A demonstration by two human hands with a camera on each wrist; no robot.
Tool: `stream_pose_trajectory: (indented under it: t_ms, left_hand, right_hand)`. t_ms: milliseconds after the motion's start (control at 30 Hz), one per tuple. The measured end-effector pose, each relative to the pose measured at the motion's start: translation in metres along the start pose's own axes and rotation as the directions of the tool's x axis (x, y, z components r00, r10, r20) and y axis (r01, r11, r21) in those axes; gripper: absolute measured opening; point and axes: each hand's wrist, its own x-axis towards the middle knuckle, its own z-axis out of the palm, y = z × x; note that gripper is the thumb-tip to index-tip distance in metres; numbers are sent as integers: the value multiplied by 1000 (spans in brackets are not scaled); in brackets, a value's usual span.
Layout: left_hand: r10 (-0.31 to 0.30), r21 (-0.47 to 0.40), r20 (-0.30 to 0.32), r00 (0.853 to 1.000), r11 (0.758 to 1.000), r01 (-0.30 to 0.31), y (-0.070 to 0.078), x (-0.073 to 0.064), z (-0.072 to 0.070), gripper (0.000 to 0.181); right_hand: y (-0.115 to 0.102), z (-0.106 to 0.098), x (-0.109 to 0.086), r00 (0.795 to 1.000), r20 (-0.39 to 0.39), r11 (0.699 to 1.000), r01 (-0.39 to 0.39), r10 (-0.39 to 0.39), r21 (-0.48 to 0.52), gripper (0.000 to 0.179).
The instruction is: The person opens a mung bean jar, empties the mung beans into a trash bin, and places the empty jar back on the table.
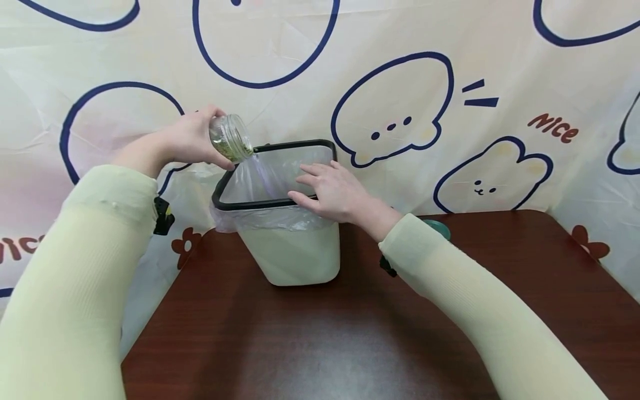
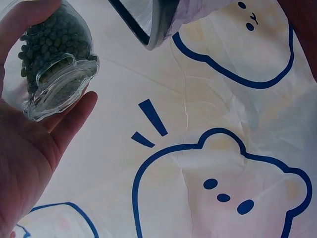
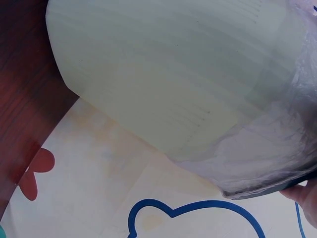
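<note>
My left hand (image 1: 195,139) grips a clear glass jar (image 1: 227,139), tipped with its mouth down to the right over the left part of a trash bin (image 1: 295,255). Small green beans (image 2: 57,37) fill part of the jar in the left wrist view. A thin clear plastic liner (image 1: 285,219) lines the pale bin and hangs over its outside under a black rim (image 1: 250,205). At the bin's right side, my right hand (image 1: 332,191) rests on the rim with fingers spread and extended over the opening. The right wrist view shows only a bit of this hand, by the rim.
The bin stands near the back left of a dark brown wooden table (image 1: 320,344). A teal round object (image 1: 438,228) lies at the back, partly behind the right forearm. A cloth with cartoon drawings (image 1: 400,33) hangs close behind the bin.
</note>
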Motion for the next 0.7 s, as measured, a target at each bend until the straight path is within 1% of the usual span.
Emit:
stream_pose_trajectory:
  t_ms: [267, 333, 500, 633, 700]
  left_hand:
    - [25, 13, -64, 998, 1000, -24, 4, -3, -9, 94]
    - [25, 6, -59, 998, 1000, -25, 4, -3, -9, 94]
    - [11, -22, -3, 1000, 1000, -11, 3, -1, -3, 95]
    - [7, -8, -1, 1000, 1000, -7, 0, 0, -1, 97]
    - [15, -4, -18, 1000, 1000, -15, 1, 0, -2, 96]
  right_hand:
    - [-1, 0, 0, 1000, -5, 1000, 2, -2, 5, 54]
    - [-1, 0, 1, 1000, -10, 1000, 2, -2, 9, 55]
    - [-1, 0, 1, 1000, -17, 1000, 5, -5, 14, 55]
    - [-1, 0, 1, 1000, -18, 1000, 12, -12, 11, 54]
    - [0, 0, 1, 1000, -21, 1000, 13, -13, 11, 55]
